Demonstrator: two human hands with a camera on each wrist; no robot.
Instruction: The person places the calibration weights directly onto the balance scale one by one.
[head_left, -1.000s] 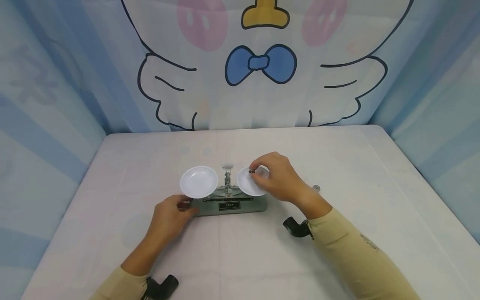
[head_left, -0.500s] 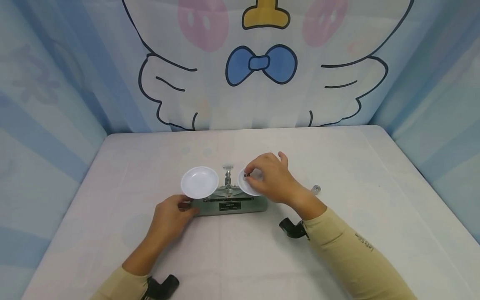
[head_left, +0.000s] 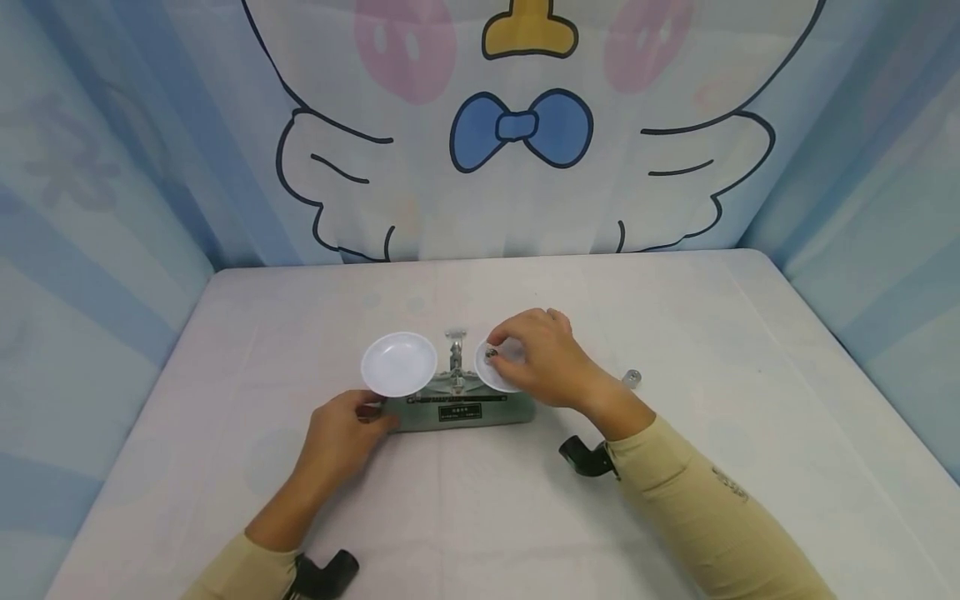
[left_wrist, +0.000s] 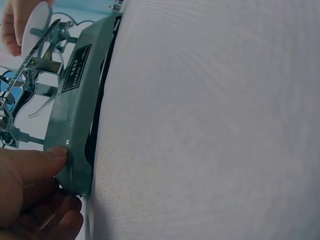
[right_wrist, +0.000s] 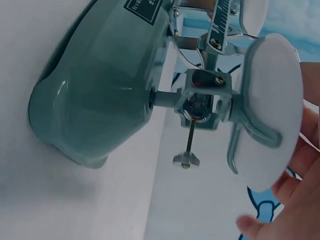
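Note:
A green balance scale with two white pans stands mid-table. My left hand grips the left end of its base, the thumb on the front face in the left wrist view and the other fingers curled round the end. Nothing lies in the left pan. Over the right pan, my right hand pinches a small metal weight between thumb and index finger. That hand covers much of this pan in the head view. In the right wrist view the tilted pan hides the fingertips and the weight.
Another small shiny metal piece rests on the white table, right of the scale, close to the right forearm. A metal pointer post rises between the pans. Behind the table hangs a patterned curtain.
My right hand has moved a little left and down over the right pan with the weight, its raised outer finger lowering lately. The left hand stays on the base.

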